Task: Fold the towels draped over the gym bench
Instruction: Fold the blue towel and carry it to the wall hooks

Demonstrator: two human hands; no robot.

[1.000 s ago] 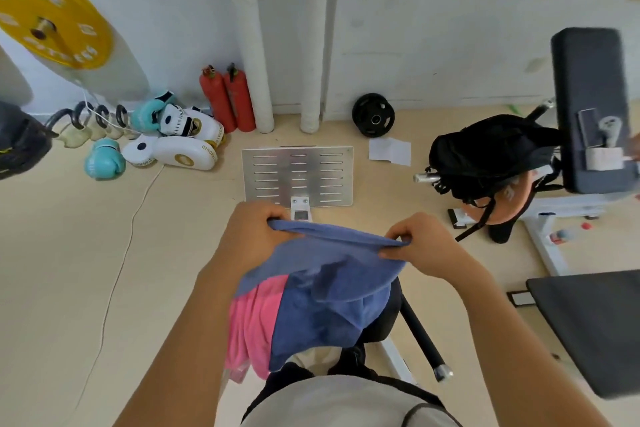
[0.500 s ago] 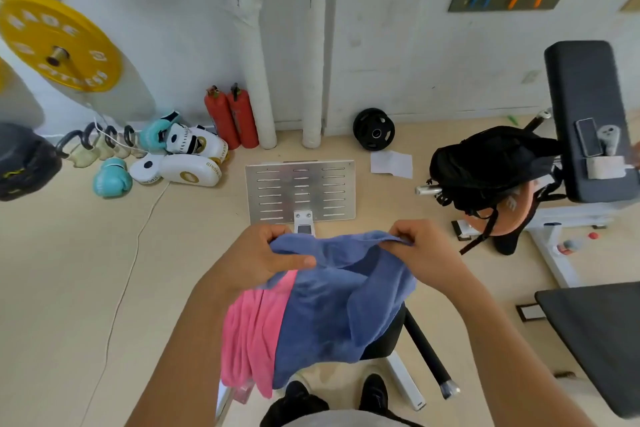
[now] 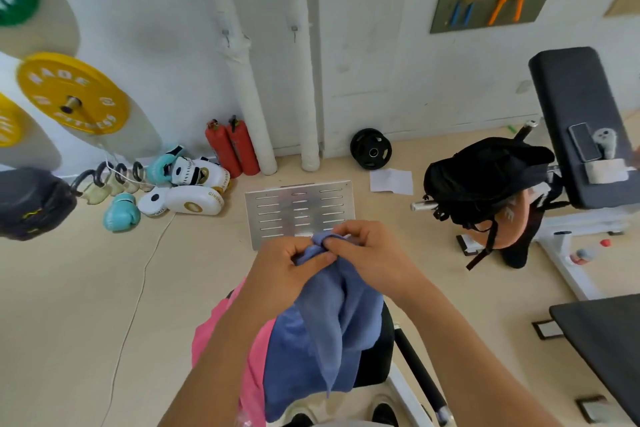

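Blue towel [image 3: 325,333] pinched at its top edge between left hand [image 3: 287,267] and right hand [image 3: 367,256], knuckles nearly touching, thumbs and fingers of both curled onto the cloth. Brought together this way probably to match two corners and make the first fold, the rest hanging in a loose drape below. Hanging in front of a pink towel [image 3: 252,374], itself draped over the near end of the dark gym bench [image 3: 377,350], only partly visible beneath the cloth. Beyond the hands, a slotted metal plate [image 3: 299,208] flat on the beige floor. Farther left, boxing gloves and pads [image 3: 180,184] piled by the wall, beside two red extinguishers [image 3: 232,147]. Farther right, a black backpack [image 3: 485,177] against a second padded bench [image 3: 575,107]. Folding judged barely begun, pink towel not yet touched.
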